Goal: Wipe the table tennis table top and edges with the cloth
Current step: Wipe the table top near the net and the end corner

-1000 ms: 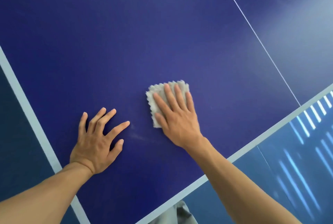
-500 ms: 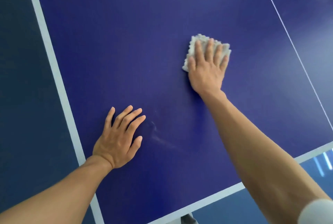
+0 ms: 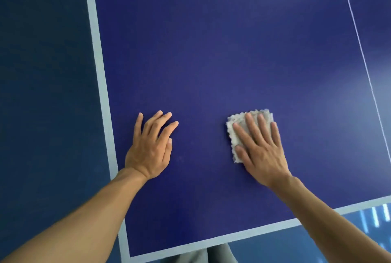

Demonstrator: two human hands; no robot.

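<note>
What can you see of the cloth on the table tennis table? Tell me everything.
The cloth is small, pale grey-white and fluffy with ragged edges, roughly rectangular. It lies flat on the blue table top, apart from the left hand. The right hand presses it with straight fingers, covering much of it; its left and far edges show.

On the table top [image 3: 211, 51] the left hand [image 3: 149, 150] lies flat near the left edge line [image 3: 99, 67], the right hand [image 3: 261, 150] lies to its right on the cloth [image 3: 234, 135], and the centre line [image 3: 359, 46] runs far right of both.
</note>
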